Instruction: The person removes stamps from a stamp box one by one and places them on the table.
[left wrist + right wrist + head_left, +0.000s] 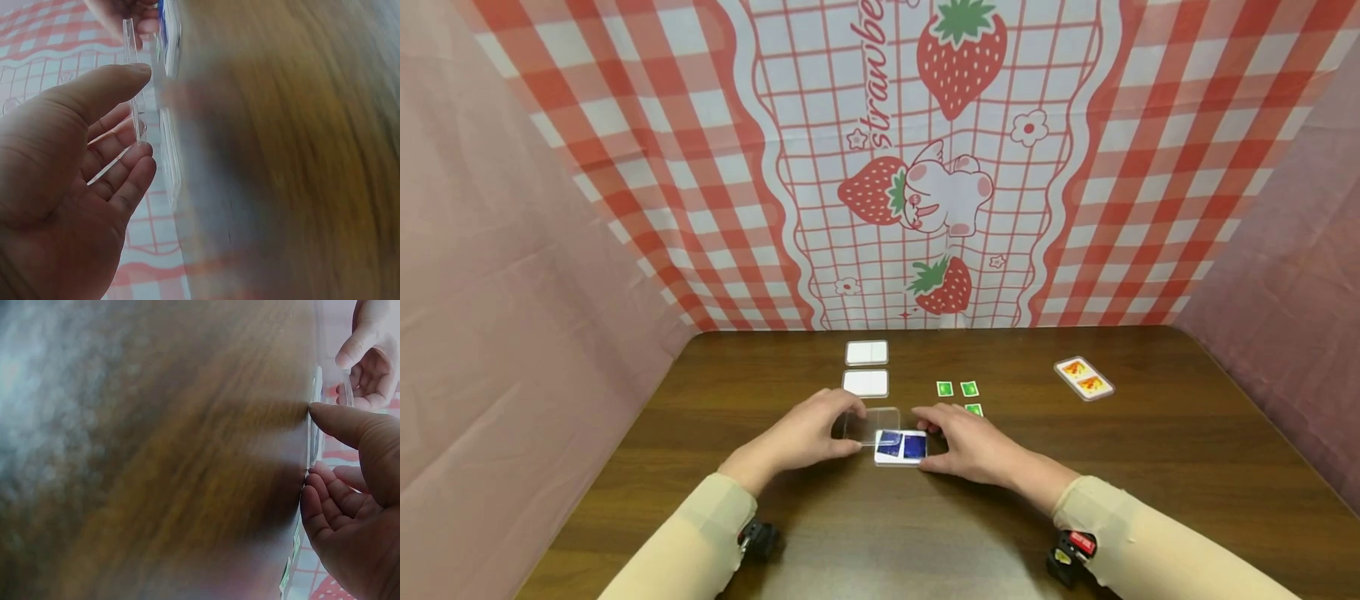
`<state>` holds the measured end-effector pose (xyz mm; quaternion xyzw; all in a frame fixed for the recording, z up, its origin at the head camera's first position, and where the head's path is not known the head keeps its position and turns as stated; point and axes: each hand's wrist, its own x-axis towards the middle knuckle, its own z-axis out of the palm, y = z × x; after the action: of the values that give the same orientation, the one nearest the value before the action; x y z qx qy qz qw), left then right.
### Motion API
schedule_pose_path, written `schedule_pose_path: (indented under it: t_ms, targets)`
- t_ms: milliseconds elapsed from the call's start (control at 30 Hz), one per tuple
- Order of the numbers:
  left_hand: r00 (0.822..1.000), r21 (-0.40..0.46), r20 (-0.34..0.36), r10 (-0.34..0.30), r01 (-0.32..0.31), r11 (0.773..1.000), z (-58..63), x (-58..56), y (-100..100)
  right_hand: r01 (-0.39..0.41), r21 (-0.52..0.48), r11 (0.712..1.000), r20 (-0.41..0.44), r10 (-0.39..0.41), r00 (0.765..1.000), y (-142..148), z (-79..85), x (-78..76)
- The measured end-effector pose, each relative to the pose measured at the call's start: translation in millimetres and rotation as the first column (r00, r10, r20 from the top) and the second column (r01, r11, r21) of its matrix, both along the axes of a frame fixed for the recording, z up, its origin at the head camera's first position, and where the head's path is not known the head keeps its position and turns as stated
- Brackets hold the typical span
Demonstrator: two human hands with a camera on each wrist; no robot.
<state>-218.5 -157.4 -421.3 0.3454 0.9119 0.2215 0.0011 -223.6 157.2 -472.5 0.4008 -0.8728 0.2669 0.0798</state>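
Note:
My left hand (808,433) pinches a clear plastic cover (868,423) between thumb and fingers. In the left wrist view the cover (132,50) stands edge-on, raised off the table. It overlaps the top left of a flat white-backed case (901,462) bearing two dark blue square pictures (914,447); the left picture sits slightly tilted. My right hand (973,446) holds the right end of this case, thumb at the near corner and fingers at the far one. In the right wrist view, the thumb (337,422) presses against the case's edge.
Two white cases (865,383) lie one behind the other beyond my left hand. Several small green square pictures (969,389) are scattered beyond my right hand. Farther right lies a case with two orange pictures (1084,378). A checked strawberry cloth (880,275) hangs behind the table.

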Motion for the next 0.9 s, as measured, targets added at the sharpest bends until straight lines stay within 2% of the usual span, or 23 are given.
schedule_pose_path:
  t_ms: [67, 167, 233, 400, 633, 667, 767, 800, 900]
  targets:
    - [1.0, 0.0, -0.01, 0.011, -0.011, 1.0, 0.1, -0.5, -6.0, 0.008, 0.002, 1.0, 0.009, -0.008, 1.0, -0.6, 1.4, 1.0]
    - [0.999, 0.0, -0.023, 0.023, -0.023, 1.0, -1.1, -2.2, -14.9, 0.035, 0.02, 0.999, 0.054, -0.036, 0.998, -5.6, 19.5, 12.6]
    - [0.999, -0.001, -0.028, 0.032, -0.032, 0.999, -2.6, -3.6, -20.7, 0.05, 0.044, 0.998, 0.07, -0.053, 0.996, -7.5, 25.8, 16.2]
    - [0.998, -0.009, -0.031, 0.053, -0.054, 0.999, -6.1, -6.3, -35.2, 0.068, 0.091, 0.994, 0.07, -0.075, 0.995, -10.2, 32.3, 20.2]
    - [0.996, -0.019, -0.018, 0.091, -0.091, 0.996, -10.6, -8.2, -52.7, 0.058, 0.078, 0.995, 0.058, -0.063, 0.996, -9.1, 25.8, 16.1]
    - [0.996, -0.022, -0.019, 0.092, -0.092, 0.996, -11.2, -8.4, -54.4, 0.049, 0.056, 0.997, 0.036, -0.051, 0.998, -7.4, 18.9, 12.2]
    - [0.996, -0.026, -0.019, 0.09, -0.09, 0.996, -11.6, -8.9, -58.0, 0.047, 0.052, 0.998, 0.039, -0.049, 0.998, -7.0, 17.0, 11.4]
    - [0.996, -0.027, -0.022, 0.088, -0.088, 0.996, -11.3, -8.7, -58.9, 0.039, 0.041, 0.998, 0.021, -0.04, 0.999, -5.3, 7.8, 5.8]
    - [0.996, -0.027, -0.026, 0.087, -0.087, 0.996, -10.7, -8.3, -61.0, 0.03, 0.03, 0.999, 0.018, -0.03, 0.999, -3.4, -0.6, 0.6]
